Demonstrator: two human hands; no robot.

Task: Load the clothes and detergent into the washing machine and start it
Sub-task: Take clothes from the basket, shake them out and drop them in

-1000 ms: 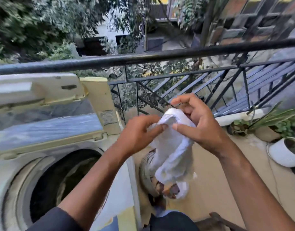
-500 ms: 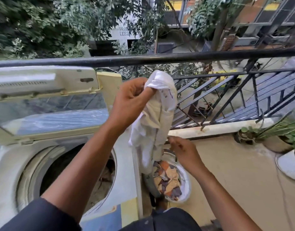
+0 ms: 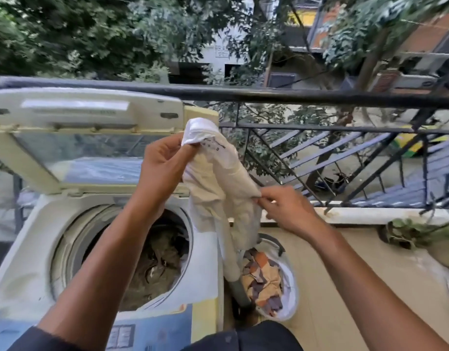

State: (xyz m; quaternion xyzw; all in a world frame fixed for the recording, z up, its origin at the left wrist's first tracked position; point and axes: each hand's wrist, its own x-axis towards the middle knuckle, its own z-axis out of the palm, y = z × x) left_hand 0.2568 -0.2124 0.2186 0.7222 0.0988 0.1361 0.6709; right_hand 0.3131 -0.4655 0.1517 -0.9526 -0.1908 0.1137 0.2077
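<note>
White garment [image 3: 218, 183] hangs between both hands, just right of the open drum [image 3: 132, 254]. Left hand [image 3: 165, 165] pinches its top, right hand [image 3: 281, 209] pinches a fold lower down. Best to shake it loose, swing left, drop it clear of the rim. Basket [image 3: 289, 282] on floor has more clothes.

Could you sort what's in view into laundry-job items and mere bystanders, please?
Job: white garment held by left hand and right hand; washing machine with lid open; laundry basket of clothes.
Bystanders: potted plants; railing.
</note>
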